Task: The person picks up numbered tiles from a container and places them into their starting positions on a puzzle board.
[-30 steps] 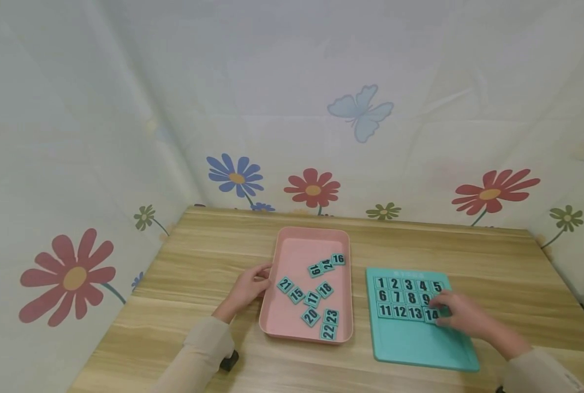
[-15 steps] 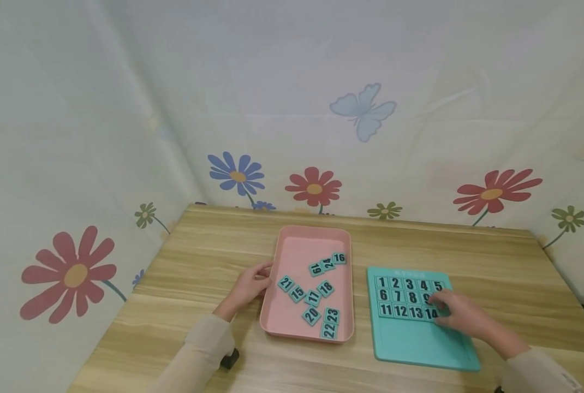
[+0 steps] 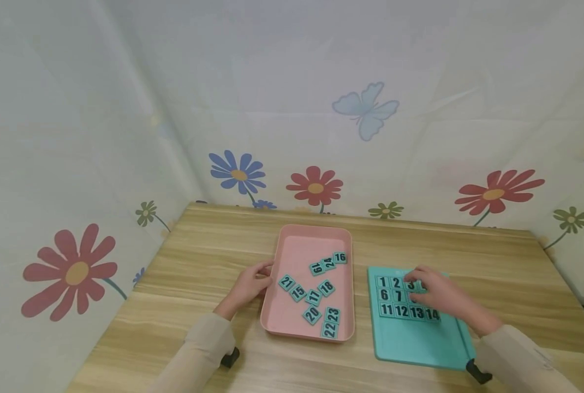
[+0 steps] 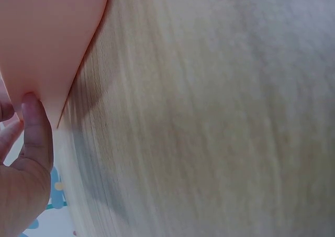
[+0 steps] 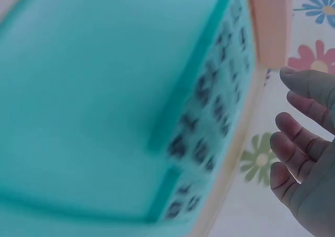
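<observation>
My left hand (image 3: 246, 286) pinches the left side of a pink tray (image 3: 267, 325); in the left wrist view the thumb (image 4: 35, 119) presses the outer wall and other fingers reach the rim. Several loose teal number tiles (image 3: 313, 297) lie in the tray. To its right lies a flat teal board (image 3: 415, 346), its upper part bearing rows of number tiles (image 3: 386, 295), 1 to 14 in order where visible. My right hand (image 3: 441, 295) hovers over those rows with fingers spread and nothing in them, hiding the tiles at the upper right. In the right wrist view, its fingers (image 5: 293, 150) curve loosely.
Both the tray and the board lie on a wood-grain table (image 3: 223, 240). Behind and beside it hang white sheets (image 3: 410, 180) printed with flowers and a butterfly. A black wrist strap piece (image 3: 230, 357) shows under the left sleeve.
My right hand has come away from tile 14 and moved up and left over the rows. Tile 14 now sits in line after 13. The left hand has stayed on the tray.
</observation>
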A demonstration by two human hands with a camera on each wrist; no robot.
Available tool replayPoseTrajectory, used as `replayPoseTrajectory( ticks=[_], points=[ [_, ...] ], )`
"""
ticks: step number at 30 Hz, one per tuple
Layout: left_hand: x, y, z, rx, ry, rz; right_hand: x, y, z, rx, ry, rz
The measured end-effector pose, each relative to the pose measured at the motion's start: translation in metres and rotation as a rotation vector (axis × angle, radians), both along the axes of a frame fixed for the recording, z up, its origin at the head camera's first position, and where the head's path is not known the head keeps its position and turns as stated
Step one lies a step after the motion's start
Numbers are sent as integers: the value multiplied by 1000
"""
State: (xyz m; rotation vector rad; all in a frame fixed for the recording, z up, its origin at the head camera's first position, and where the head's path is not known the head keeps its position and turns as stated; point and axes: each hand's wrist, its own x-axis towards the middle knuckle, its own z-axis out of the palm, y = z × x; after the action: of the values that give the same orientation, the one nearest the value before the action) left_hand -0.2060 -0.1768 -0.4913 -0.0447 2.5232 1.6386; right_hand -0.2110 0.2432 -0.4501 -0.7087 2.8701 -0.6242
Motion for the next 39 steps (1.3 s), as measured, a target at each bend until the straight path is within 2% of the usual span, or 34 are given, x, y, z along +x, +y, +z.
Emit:
replayPoseTrajectory(
  ticks=[7, 15, 25, 31, 33, 37, 39],
  points=[
    [-1, 0, -3, 18, -5, 0, -9, -34, 11, -29, 77, 85],
    [-1, 0, -3, -4, -3, 1, -13, -76, 11, -53, 66, 143],
    [0, 0, 1, -8, -10, 2, -16, -115, 4, -67, 73, 258],
    [-2, -1, -3, -21, -8, 5, -17, -144, -5, 14, 121, 347],
    [-2, -2, -3, -20, -11, 7, -16, -155, -9, 38, 131, 344],
    [-2, -1, -3, -16, -3, 8, -12, -173, -15, 34, 68, 297],
    [-2, -1, -3, -9, -6, 12, -10, -180, -18, 44, 73, 293]
  ],
)
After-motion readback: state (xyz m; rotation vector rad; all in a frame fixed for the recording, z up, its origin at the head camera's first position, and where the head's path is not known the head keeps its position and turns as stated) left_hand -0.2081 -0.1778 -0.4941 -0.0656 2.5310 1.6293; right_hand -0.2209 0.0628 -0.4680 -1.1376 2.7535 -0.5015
